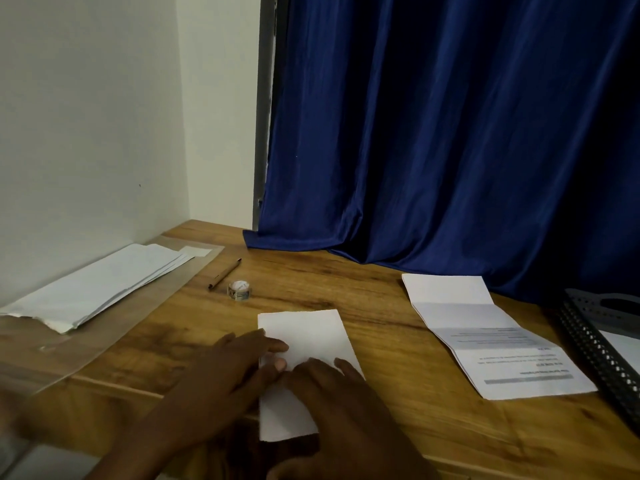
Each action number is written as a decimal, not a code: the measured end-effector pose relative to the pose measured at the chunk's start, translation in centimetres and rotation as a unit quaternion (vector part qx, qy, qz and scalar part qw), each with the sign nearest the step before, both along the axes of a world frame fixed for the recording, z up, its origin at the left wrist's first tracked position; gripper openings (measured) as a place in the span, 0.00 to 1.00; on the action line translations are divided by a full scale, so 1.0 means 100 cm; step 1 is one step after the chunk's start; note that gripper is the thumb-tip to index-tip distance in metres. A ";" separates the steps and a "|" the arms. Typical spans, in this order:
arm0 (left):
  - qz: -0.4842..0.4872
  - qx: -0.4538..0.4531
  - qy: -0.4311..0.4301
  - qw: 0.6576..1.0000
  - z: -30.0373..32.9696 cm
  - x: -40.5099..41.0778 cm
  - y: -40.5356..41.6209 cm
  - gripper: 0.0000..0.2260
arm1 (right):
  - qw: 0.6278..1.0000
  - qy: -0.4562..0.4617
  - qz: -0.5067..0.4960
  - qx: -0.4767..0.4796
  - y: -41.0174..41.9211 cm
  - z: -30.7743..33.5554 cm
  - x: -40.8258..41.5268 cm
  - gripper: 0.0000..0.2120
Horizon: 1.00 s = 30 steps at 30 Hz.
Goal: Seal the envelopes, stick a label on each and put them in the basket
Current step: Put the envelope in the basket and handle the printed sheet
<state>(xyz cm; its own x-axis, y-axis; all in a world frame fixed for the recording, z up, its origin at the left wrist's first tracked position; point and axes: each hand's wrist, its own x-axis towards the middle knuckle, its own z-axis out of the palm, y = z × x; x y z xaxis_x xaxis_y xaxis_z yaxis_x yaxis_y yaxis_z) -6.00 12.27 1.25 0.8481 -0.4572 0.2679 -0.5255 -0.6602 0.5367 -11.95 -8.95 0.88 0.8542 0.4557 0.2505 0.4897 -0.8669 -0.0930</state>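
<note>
Fingers [273, 348] of the left hand [235, 372] lie straight and flat on the white paper envelope [304, 341], and the right hand [339, 393] presses beside them with its fingers spread flat too; neither hand grips anything, both only bear down on the paper. That envelope sits near the front edge of the wooden table [363, 296], about midway along it, so my guess is that the flap is being pressed shut and this one is at the sealing step. No label shows on it. A stack of white envelopes [100, 289] waits on a clear plastic sleeve [145, 313] toward the left edge, by the wall, so most of the work seems to lie ahead. A small roll of stickers [239, 292] and a brown pen [224, 274] rest between that stack and the hands. A black perforated basket [595, 344] stands at the right edge; something pale lies in it, though I cannot tell what. An unfolded printed letter [495, 341] lies just beside the basket.
</note>
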 end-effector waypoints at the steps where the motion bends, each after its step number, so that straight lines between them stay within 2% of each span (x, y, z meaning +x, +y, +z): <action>1: -0.002 0.014 -0.006 1.000 0.000 -0.002 -0.002 0.23 | 0.999 0.044 -0.003 -0.005 -0.005 -0.001 0.000 0.44; 2: -0.005 0.025 -0.015 1.000 0.001 -0.003 -0.004 0.25 | 0.997 0.072 -0.007 -0.007 -0.010 0.002 -0.003 0.46; 4: -0.007 0.035 -0.028 0.999 0.006 -0.008 -0.009 0.30 | 0.997 0.066 -0.033 -0.022 -0.020 0.005 -0.009 0.44; 7: -0.032 0.018 -0.025 0.999 0.012 -0.014 -0.018 0.28 | 0.995 0.012 -0.052 -0.082 -0.040 0.012 -0.019 0.34; 9: -0.047 0.011 -0.019 0.999 0.015 -0.016 -0.022 0.27 | 0.993 0.041 -0.056 -0.091 -0.055 0.013 -0.025 0.30; 11: -0.065 0.049 -0.014 0.997 0.017 -0.015 -0.023 0.31 | 0.991 0.075 -0.064 -0.092 -0.070 0.012 -0.032 0.30; 14: -0.113 0.131 0.008 0.985 0.014 -0.012 -0.021 0.41 | 0.992 0.070 -0.094 -0.046 -0.089 0.009 -0.045 0.32; 16: -0.140 0.176 0.006 0.974 0.008 -0.012 -0.022 0.44 | 0.990 0.065 -0.125 -0.005 -0.099 0.004 -0.053 0.35; 19: -0.146 0.193 -0.063 0.968 -0.003 -0.016 -0.025 0.38 | 0.987 0.061 -0.145 0.029 -0.111 -0.006 -0.061 0.39; 23: -0.134 0.115 -0.138 0.975 -0.015 -0.024 -0.025 0.28 | 0.988 0.035 -0.141 0.048 -0.120 -0.015 -0.071 0.36; 28: -0.164 0.072 -0.186 0.966 -0.027 -0.031 -0.026 0.20 | 0.988 0.017 -0.122 0.089 -0.131 -0.012 -0.081 0.27; 30: -0.187 0.043 -0.171 0.966 -0.026 -0.029 -0.023 0.18 | 0.985 0.034 -0.119 0.122 -0.135 -0.008 -0.084 0.28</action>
